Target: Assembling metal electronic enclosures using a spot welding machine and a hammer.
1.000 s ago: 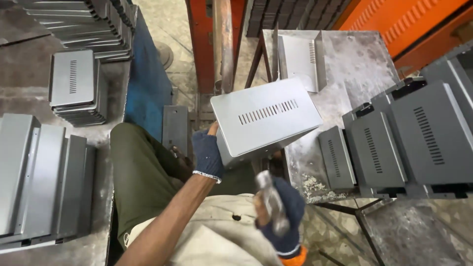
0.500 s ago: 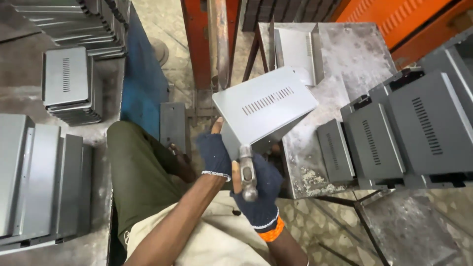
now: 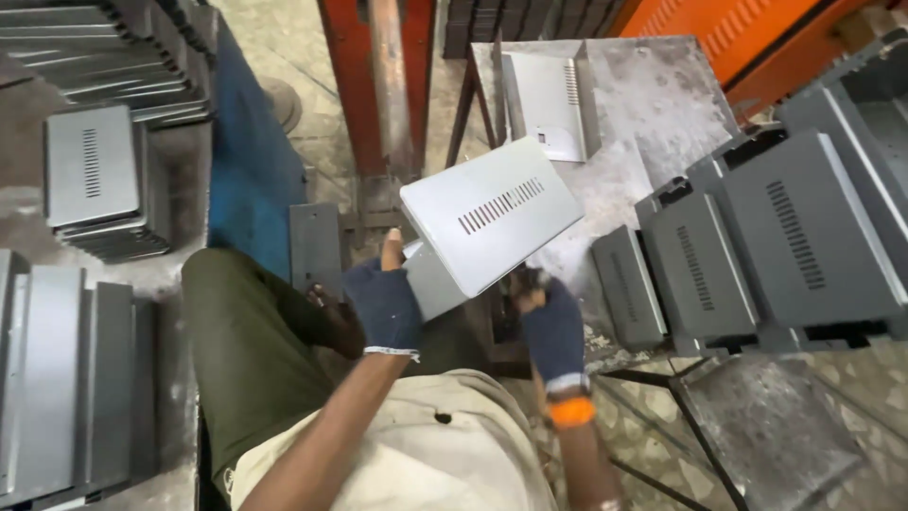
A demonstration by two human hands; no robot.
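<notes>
Grey sheet-metal covers crowd this workshop: stacks [image 3: 104, 180] on the left bench, finished boxes [image 3: 776, 246] on the right, and one open cover [image 3: 549, 104] lying on the worn steel table [image 3: 662, 95].

At centre, the left hand [image 3: 386, 305], in a fingerless blue glove, holds a slotted cover [image 3: 487, 225] tilted above the table's near edge, thumb up along its corner and fingers wrapped beneath.

The right hand [image 3: 553, 331], also gloved, sits just under the cover's lower right edge, closed around something dark; I cannot tell what it is.

To work this well, I judge the cover should be braced firmly against the table edge, with the left fingers kept off the struck side and the slotted face kept in view.
</notes>
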